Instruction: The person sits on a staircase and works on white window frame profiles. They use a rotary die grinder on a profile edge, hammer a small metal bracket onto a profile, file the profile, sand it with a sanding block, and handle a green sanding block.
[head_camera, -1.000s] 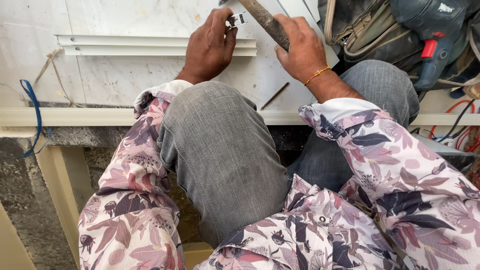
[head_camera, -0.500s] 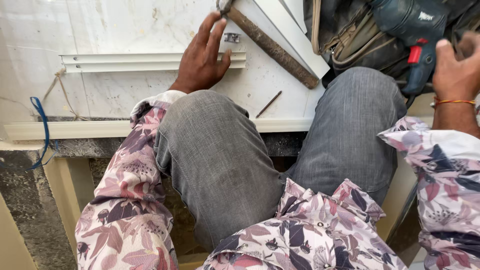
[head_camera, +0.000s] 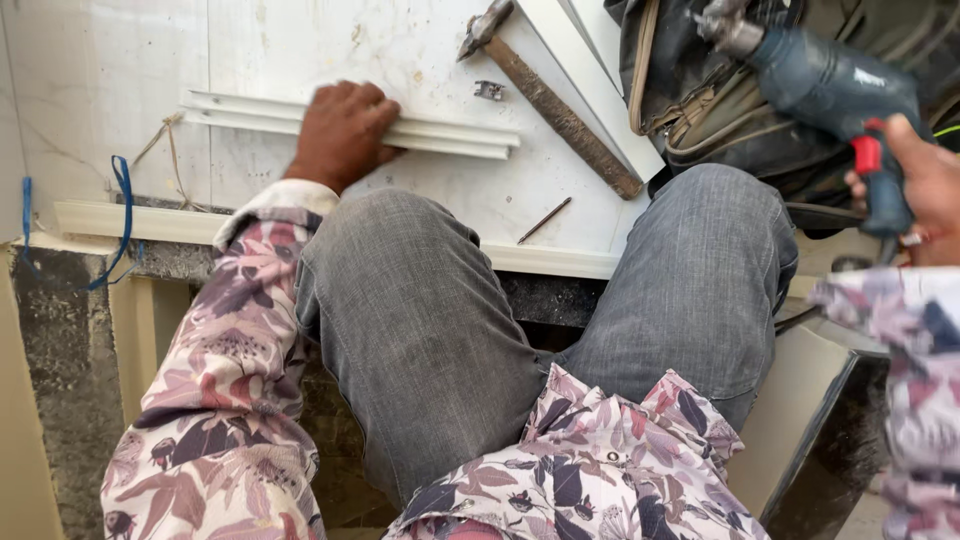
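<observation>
1. The left hand lies flat, fingers together, on a white channel strip on the far pale slab, pinning it rather than gripping.
2. The right hand, far right, is closed around a blue power drill at its handle.
3. A rusty hammer, a small metal clip and a nail lie between them, within reach.

Work surface: pale marble-look slab, faint grey veining, light scuffs and specks, one straight seam running near to far at left. Near edge: cream-coloured ledge strip running left to right. Below ledge: rough dark grey masonry face, with beige panel set upright beside it. Near right: dark glossy panel with pale beige face, tilted. Light: even, soft daylight, weak shadows. Walls, windows: not in view.
</observation>
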